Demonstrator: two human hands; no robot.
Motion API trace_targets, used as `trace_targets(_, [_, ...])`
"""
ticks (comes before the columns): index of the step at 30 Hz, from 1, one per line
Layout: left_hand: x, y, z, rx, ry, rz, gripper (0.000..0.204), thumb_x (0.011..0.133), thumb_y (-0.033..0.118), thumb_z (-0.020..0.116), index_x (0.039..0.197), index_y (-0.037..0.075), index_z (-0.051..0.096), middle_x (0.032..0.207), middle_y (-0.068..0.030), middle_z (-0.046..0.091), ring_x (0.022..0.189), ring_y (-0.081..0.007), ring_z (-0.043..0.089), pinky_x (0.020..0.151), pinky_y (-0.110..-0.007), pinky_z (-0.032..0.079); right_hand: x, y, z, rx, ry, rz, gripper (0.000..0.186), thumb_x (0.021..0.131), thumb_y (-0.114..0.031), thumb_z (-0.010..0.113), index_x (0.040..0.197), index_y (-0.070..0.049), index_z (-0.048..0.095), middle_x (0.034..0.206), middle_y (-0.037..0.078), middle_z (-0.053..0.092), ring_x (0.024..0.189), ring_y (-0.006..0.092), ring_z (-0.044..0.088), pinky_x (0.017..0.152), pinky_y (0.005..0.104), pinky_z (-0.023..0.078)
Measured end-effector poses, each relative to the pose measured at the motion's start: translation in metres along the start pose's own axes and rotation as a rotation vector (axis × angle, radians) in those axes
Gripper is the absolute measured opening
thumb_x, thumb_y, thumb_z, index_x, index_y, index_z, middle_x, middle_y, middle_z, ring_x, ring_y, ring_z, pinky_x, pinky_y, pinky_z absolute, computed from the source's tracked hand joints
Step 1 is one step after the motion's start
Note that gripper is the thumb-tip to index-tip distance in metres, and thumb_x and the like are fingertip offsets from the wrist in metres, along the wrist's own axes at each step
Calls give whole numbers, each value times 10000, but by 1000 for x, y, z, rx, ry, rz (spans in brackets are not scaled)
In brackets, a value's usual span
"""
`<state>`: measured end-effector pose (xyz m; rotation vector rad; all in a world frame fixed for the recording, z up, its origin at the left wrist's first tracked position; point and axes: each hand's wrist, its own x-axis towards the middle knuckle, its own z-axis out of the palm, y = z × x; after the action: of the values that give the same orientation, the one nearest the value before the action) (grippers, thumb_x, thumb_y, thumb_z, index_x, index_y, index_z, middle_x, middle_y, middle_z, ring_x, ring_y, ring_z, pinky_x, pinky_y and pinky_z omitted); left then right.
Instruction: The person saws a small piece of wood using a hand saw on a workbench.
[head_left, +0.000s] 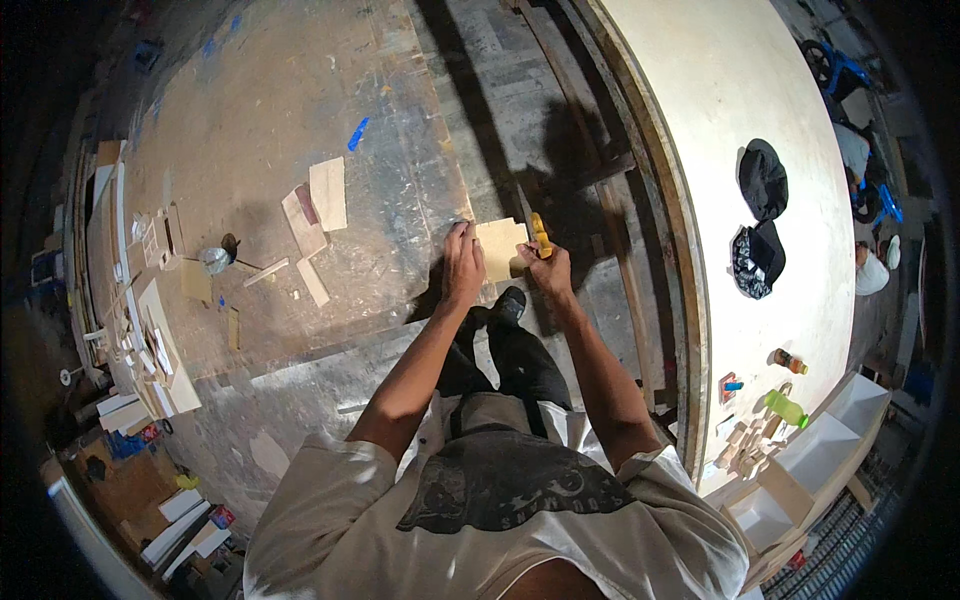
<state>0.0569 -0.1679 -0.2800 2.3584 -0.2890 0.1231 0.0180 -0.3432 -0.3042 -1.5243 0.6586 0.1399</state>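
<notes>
While the left hand [463,265] rests at the near-left side of a tan board [498,252], the right hand [550,270] has its fingers clamped on a yellow-handled tool [541,236] just beside the board's right side. The left fingers lie close together; whether they grip or only press, I cannot tell. The board sits at the right edge of the brown table [250,150], above a shoe [511,304]. Wood scraps [327,195] and a blue piece [358,133] lie farther left. On the pale table [780,70] at right are two caps [763,180] and a green bottle [786,408].
</notes>
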Motion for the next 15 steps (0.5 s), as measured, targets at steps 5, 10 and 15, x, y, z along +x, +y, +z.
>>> trace_targets(5, [4,4,11,81,43,-60,365,837,10,505,1201,-7,532,1194,-186,513,1131,-369,472,995,-460,363,9,-4,-4,-71,8,-44,322,786,-220,787,919,46,665,842,89,704,751,130,646,690,279,501])
trace_targets(10, [8,11,8,311,3,-19,398,778,7,534,1175,32,550,1178,-131,538,1112,-306,482,1023,-440,309,20,7,-9,-257,31,-31,311,822,-251,750,933,28,668,845,124,711,744,145,660,684,290,502])
trace_targets(15, [7,6,9,326,13,-4,395,774,10,536,1168,35,549,1164,-120,543,1097,-295,485,1012,-437,305,5,-16,-15,-310,88,-125,304,893,-292,664,908,11,645,729,84,666,648,126,607,604,295,472])
